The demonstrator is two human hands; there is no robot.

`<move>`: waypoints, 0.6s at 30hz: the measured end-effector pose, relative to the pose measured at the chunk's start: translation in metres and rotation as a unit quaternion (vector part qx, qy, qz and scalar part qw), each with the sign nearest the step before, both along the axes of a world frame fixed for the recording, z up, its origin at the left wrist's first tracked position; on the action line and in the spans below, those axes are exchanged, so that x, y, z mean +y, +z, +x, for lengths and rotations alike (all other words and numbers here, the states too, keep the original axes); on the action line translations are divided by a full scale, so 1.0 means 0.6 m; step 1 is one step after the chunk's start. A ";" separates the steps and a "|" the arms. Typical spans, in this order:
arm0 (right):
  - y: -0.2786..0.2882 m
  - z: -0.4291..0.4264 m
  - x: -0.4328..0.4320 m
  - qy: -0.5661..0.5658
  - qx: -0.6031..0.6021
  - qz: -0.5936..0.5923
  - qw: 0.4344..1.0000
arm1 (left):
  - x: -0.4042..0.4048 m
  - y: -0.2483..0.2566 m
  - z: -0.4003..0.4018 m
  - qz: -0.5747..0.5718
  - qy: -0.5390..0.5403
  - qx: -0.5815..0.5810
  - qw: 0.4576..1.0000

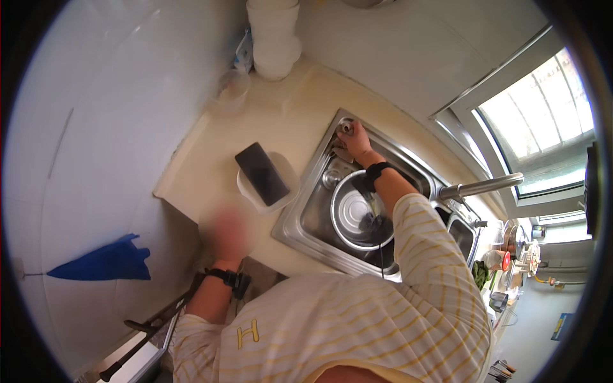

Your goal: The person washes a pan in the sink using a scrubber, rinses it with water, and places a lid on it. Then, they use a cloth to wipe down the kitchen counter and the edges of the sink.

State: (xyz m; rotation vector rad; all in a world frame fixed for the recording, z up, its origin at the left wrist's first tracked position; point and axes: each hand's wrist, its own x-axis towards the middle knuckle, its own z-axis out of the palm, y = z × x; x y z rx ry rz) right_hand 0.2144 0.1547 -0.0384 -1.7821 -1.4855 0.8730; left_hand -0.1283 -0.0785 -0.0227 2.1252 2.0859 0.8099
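My right hand [355,141] reaches to the far corner of the stainless steel sink [313,225], its fingers at a small round metal fitting [346,127] on the rim; whether they grip it is unclear. Below that forearm, a round metal basin [352,213] sits in the sink with some dark stuff inside. My left hand [229,234] is motion-blurred over the counter's near edge, so its fingers cannot be made out. A dark smartphone [263,174] lies across a white bowl [290,178] on the counter, left of the sink.
White stacked containers [274,43] and a clear plastic cup [232,88] stand at the back corner. The faucet [481,185] extends right of the sink. A blue cloth [105,261] hangs on the left wall. Kitchen items crowd the counter at far right, near the window [541,105].
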 end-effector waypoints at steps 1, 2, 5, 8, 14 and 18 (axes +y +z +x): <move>0.005 0.003 -0.006 0.039 0.147 -0.070 0.986 | 0.003 0.008 0.001 -0.014 -0.014 0.019 1.000; -0.031 0.011 -0.011 0.088 0.038 -0.024 0.995 | 0.002 0.000 -0.001 -0.019 -0.013 0.018 1.000; -0.005 -0.037 -0.083 0.211 0.017 -0.058 0.976 | -0.001 -0.016 -0.012 -0.027 -0.003 0.039 0.999; 0.003 -0.083 -0.190 0.336 0.023 -0.093 0.937 | -0.003 0.020 0.000 -0.073 -0.001 -0.005 0.997; 0.051 -0.102 -0.294 0.453 0.164 -0.146 0.864 | 0.007 -0.001 -0.001 -0.018 -0.009 -0.027 0.999; 0.090 -0.046 -0.334 0.562 0.070 -0.191 0.802 | 0.008 -0.078 -0.035 0.056 -0.053 0.035 0.996</move>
